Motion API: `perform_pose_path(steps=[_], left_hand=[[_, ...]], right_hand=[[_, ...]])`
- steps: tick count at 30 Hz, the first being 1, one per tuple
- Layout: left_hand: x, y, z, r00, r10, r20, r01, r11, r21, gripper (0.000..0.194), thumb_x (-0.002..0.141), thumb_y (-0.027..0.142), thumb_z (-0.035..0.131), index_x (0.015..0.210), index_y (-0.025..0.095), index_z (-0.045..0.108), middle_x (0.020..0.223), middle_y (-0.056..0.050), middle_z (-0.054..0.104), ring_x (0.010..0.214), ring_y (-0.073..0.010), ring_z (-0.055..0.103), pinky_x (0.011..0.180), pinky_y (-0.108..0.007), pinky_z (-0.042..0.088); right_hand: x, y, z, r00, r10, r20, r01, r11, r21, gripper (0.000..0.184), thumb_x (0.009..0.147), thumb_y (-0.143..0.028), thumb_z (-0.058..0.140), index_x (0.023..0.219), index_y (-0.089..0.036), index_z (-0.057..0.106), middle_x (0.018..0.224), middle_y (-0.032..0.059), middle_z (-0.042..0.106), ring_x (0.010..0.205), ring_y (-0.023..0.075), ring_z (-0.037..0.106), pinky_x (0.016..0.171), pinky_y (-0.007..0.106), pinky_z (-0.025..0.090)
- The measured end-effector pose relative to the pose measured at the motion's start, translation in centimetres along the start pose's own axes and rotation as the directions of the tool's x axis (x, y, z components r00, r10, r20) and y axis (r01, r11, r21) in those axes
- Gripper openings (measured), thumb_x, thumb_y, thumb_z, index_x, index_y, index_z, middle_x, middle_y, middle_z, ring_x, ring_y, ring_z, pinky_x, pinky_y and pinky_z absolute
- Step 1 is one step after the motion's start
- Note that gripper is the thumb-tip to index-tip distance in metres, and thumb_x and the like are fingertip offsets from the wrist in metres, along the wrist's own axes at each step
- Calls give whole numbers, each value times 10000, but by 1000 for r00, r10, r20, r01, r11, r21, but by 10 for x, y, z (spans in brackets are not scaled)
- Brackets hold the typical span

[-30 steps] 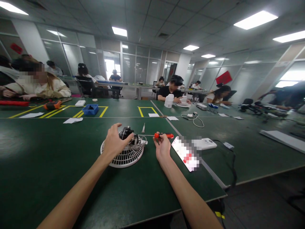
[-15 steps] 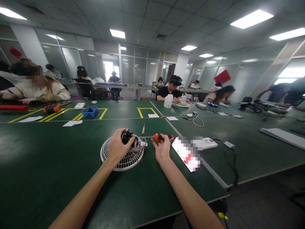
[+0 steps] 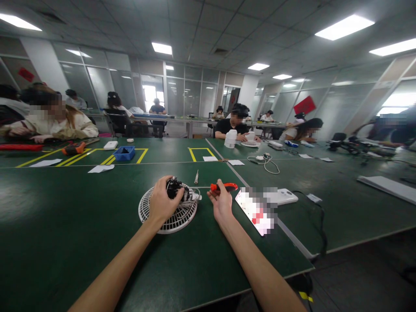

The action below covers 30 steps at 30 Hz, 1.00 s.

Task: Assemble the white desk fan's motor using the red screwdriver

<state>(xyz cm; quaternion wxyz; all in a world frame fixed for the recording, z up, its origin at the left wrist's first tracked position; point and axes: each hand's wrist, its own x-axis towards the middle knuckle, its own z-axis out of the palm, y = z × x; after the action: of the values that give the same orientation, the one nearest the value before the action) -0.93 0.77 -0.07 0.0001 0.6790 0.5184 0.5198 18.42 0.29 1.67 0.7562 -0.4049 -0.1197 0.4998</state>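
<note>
A white round fan grille lies flat on the green table with a black motor and white wires on top of it. My left hand is closed around the motor from the left. My right hand grips a screwdriver with a red and black handle; its thin shaft points left toward the motor. A small loose screwdriver bit lies just behind them.
A phone with a lit screen and a white box lie right of my right hand. Further back are a blue tray, paper slips, a white cable and yellow floor-tape marks. Several people sit at the far tables.
My left hand has curled tighter round the motor. My right hand has shifted its hold on the screwdriver slightly; the view has dropped a little.
</note>
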Motion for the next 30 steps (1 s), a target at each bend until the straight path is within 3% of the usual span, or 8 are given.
perform_pose_path(steps=[4,9,14,18,21,24,27,30], left_hand=[[-1,-1,1,1000,5,4,-5,1000,15,505,856,407,679,1287,184,535,1219,-131,645,1127,-302,625,997,-484,524],[-1,0,0,1000,-13,7,13,1000,-2,531,851,419,683,1302,186,529,1239,-138,636,1132,-308,624,988,-490,530],[-1,-1,1,999,-32,6,32,999,-9,536,846,426,682,1299,182,529,1237,-139,634,1154,-313,615,1003,-492,521],[-1,-1,1,999,-33,5,33,999,-10,541,846,435,679,1302,187,525,1234,-133,635,1141,-314,620,990,-491,527],[-1,1,0,999,-38,5,38,999,-15,538,840,425,684,1296,186,527,1228,-134,638,1141,-313,625,999,-492,525],[0,3,-1,999,-47,5,47,999,-18,541,832,416,689,1294,184,528,1230,-141,641,1149,-315,625,1008,-499,521],[0,4,-2,999,-49,3,49,999,-24,539,829,412,688,1292,188,527,1230,-142,643,1152,-317,625,1015,-507,518],[0,4,-2,998,-60,9,60,998,-23,543,832,427,687,1292,186,528,1234,-142,641,1146,-315,627,1007,-501,522]], right_hand=[[-2,-6,0,997,68,43,-71,994,85,31,793,-205,641,802,-202,611,691,-12,705,659,136,685,679,291,633],[0,-7,0,997,60,47,-62,997,46,102,734,-130,622,808,-201,616,713,1,737,690,141,717,681,260,622],[4,1,-1,999,-45,25,47,996,-70,230,705,-255,815,814,-189,623,636,-9,710,564,128,669,525,201,541],[5,4,-1,999,-32,-27,28,990,-136,322,675,-355,874,762,-186,615,558,-24,659,469,103,575,443,194,483],[2,2,0,999,34,-3,-34,998,-57,217,761,-338,768,745,-196,604,586,-26,659,517,113,598,493,215,525],[0,-2,0,996,86,12,-87,996,34,79,770,-217,650,728,-208,583,622,-39,661,571,111,624,615,249,587],[1,-5,0,995,101,26,-102,994,45,80,726,-144,636,737,-206,588,668,-38,686,610,105,653,680,246,599],[1,-5,0,998,49,34,-50,999,18,125,709,-140,708,760,-195,608,677,-23,709,622,113,674,644,222,584]])
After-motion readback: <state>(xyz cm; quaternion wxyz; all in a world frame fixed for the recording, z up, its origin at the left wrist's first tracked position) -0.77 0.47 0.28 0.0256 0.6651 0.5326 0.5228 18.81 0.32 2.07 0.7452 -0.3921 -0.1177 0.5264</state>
